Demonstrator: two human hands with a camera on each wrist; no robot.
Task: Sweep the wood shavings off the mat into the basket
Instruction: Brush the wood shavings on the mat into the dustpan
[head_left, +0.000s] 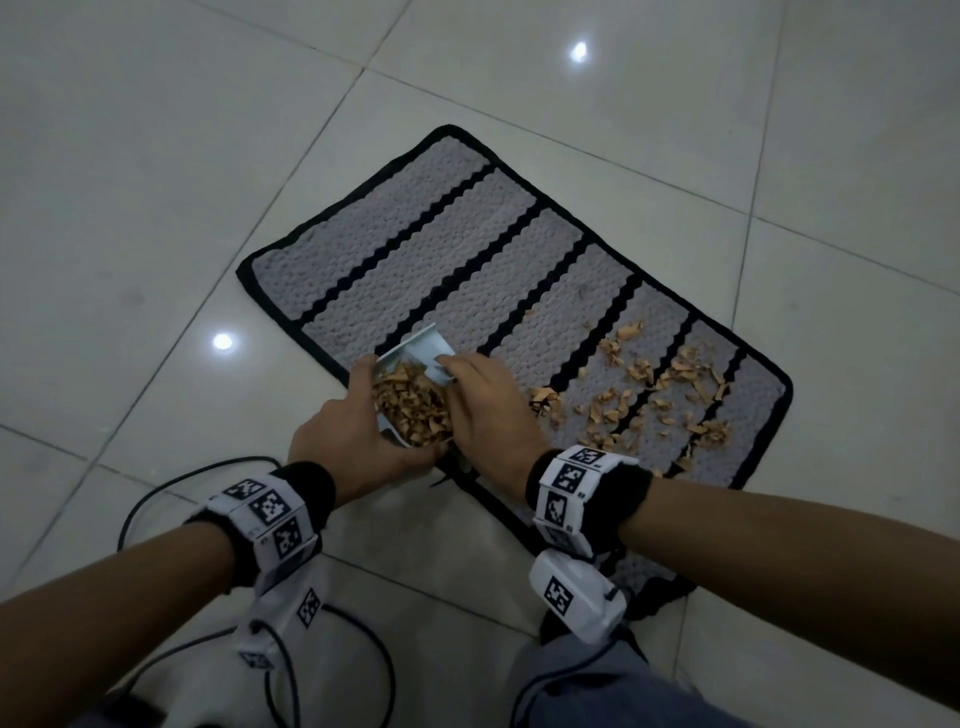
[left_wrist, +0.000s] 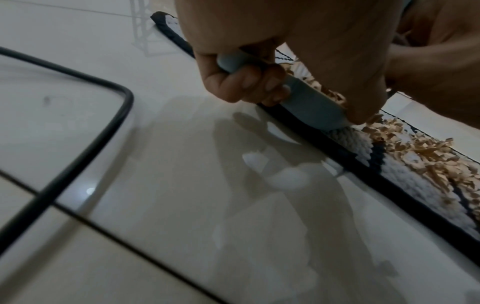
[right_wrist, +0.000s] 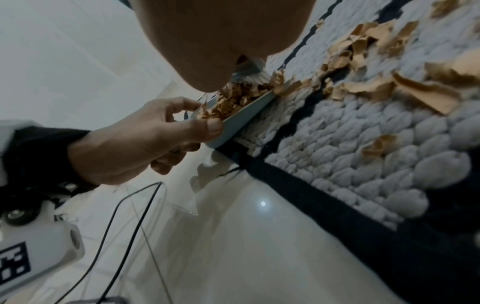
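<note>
Head view: left hand is gripping the pale-blue plastic basket, tilted at the striped woven mat's six-o'clock edge to catch tan wood shavings; right hand is pushing, its grip unclear.

**Surfaces and Materials**

The floor is glossy pale tile, mirroring lamps and shadows. The mat is matt cloth, thick knobbly grey weave with black bands and a black fabric edge. The shavings are thin, dry, curled tan wood. The basket looks like smooth, matt, pale blue plastic. The cable is smooth black rubber or plastic.
</note>
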